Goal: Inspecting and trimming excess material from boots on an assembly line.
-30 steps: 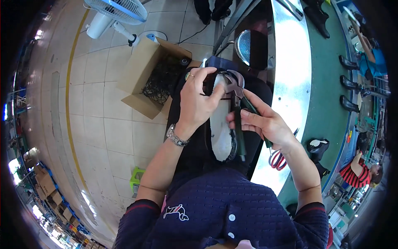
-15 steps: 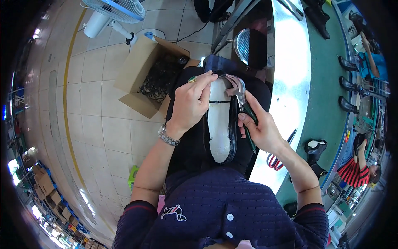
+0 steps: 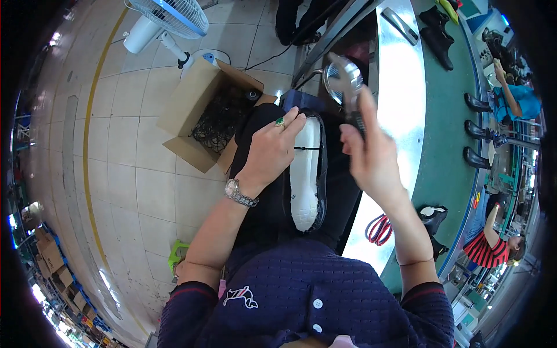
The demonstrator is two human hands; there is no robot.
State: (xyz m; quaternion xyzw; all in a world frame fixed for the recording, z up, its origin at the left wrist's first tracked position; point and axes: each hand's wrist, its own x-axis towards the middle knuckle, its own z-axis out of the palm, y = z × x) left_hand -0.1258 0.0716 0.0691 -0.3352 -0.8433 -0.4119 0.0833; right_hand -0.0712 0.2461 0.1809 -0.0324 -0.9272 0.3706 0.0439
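Pincers (image 3: 347,81): swung up and away from the far end of the shoe (image 3: 304,174) since half a second ago, now motion-blurred between shoe and desk (image 3: 400,110).
Right hand (image 3: 374,153): closed around the pincers' handles.
Left hand (image 3: 270,149): fingers together at the shoe's far left edge; cannot tell whether gripping.
Shoe: lying lengthwise on the lap (image 3: 338,191), white bottom up.
Open room: dark strip of lap between shoe's right edge and desk's left edge.

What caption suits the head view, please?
Right hand holds dark-handled metal tool; left hand touches long white-bottomed black shoe.
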